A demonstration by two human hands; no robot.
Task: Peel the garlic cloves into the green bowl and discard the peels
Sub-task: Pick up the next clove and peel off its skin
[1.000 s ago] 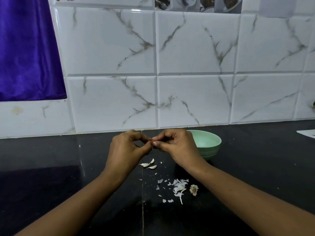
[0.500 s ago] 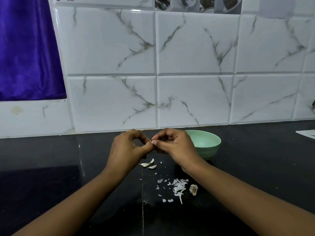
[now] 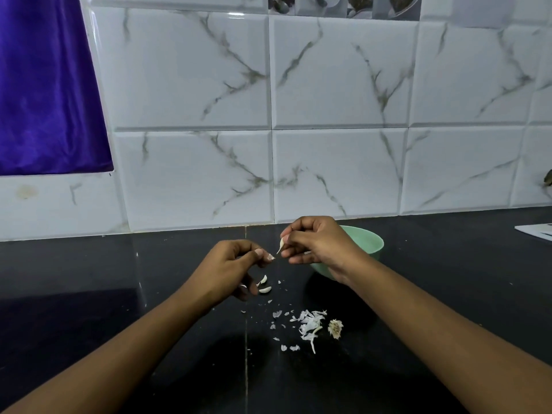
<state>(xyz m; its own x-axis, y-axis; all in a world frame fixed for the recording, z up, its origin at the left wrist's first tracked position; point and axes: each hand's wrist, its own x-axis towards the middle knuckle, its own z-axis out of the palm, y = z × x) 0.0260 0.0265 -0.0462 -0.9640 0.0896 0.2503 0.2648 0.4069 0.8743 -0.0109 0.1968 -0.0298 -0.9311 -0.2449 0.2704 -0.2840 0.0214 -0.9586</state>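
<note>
Head view. A glossy black desk (image 3: 89, 294) runs beneath a wall of white, grey-veined marble-look tiles (image 3: 194, 70). A purple cloth (image 3: 44, 85) hangs at upper left, and a strip of picture tiles (image 3: 343, 4) showing dishes and food lines the top edge.

The green bowl (image 3: 370, 243) stands on the desk near the wall, to the right of centre. Your right hand (image 3: 316, 243) is in front of it and covers most of its inside, so its contents cannot be told.

Your right hand is curled and pinches a pale garlic clove (image 3: 281, 243) at its fingertips, held above the desk just left of the bowl. Your left hand (image 3: 227, 264) is curled too, pinching a small white peel scrap (image 3: 271, 257) between thumb and forefinger, close beside the clove but apart from it.

Two loose cloves (image 3: 264, 285) lie on the desk just below your left hand. Nearer to you, a scatter of peels (image 3: 310, 324) lies between your forearms, with a dry root stub (image 3: 335, 328) just to its right.

A white sheet (image 3: 534, 231) lies at the desk's far right edge; its dark marks are too small to read.
</note>
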